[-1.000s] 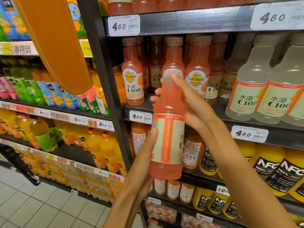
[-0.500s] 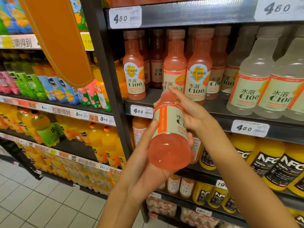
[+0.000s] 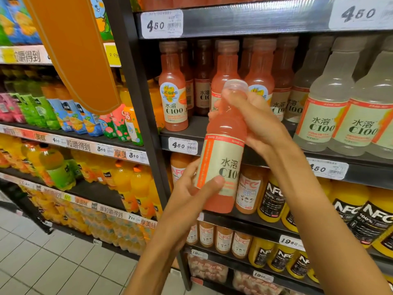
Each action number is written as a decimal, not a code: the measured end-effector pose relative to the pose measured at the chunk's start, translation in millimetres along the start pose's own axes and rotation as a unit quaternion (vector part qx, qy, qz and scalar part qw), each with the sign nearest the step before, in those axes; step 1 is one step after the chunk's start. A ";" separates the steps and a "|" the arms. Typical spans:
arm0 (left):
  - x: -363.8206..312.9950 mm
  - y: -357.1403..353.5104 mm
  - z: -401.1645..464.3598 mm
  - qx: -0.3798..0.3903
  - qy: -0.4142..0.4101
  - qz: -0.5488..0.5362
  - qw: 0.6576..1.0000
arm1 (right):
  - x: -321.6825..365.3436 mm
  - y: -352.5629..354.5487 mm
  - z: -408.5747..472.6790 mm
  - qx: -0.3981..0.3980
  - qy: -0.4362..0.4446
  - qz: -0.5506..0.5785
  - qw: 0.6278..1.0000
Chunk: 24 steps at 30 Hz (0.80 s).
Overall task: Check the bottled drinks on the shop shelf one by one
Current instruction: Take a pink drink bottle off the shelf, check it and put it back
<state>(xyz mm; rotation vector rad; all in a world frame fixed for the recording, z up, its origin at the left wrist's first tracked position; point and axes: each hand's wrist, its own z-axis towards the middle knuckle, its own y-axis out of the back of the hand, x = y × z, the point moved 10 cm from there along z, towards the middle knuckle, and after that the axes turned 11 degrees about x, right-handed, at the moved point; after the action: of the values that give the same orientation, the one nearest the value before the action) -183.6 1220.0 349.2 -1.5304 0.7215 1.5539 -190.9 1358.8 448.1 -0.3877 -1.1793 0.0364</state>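
Risk of a drop: we hold the pink bottle point(image 3: 223, 150) upright in front of the shelf point(image 3: 265, 22), clear of its row. Our right hand point(image 3: 258, 122) wraps its neck, fingers closed; our left hand point(image 3: 191, 196) pinches its base loosely. A slack grip lets the smooth plastic slide.

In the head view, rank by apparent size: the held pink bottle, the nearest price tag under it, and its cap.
1. Held pink bottle, though nearness to the camera enlarges it.
2. Price tag.
3. Cap.
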 end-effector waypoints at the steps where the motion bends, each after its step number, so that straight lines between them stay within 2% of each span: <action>1: -3.2 1.6 1.1 -0.007 -0.011 0.055 0.998 | 6.7 -3.1 -1.8 0.000 0.013 -0.025 1.000; 3: -7.3 -1.5 3.6 0.003 -0.034 0.101 0.994 | 15.8 -9.8 -5.9 -0.004 0.037 -0.066 0.997; 6: -8.9 -3.6 6.1 0.022 -0.066 0.109 0.992 | 26.1 -18.2 -14.6 0.002 0.079 -0.112 0.991; 10: 0.0 -8.8 6.1 0.057 -0.070 0.042 0.995 | 26.4 -29.5 -26.2 0.076 0.089 -0.108 0.987; 15: -4.7 -9.2 10.9 0.066 -0.098 0.080 0.990 | 23.5 -37.2 -35.4 0.108 0.111 -0.103 0.983; 20: -11.3 -3.9 17.6 0.047 -0.139 0.112 0.983 | 40.1 -56.2 -51.3 0.165 0.204 -0.124 0.957; 24: -13.6 3.1 22.0 0.050 -0.146 0.100 0.983 | 48.2 -67.2 -64.7 0.220 0.231 -0.151 0.936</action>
<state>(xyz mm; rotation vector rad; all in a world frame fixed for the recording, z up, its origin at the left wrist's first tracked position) -198.6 1235.0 364.3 -1.1512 0.7890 1.8155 -125.2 1289.2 491.4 0.1816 -0.7221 -0.0552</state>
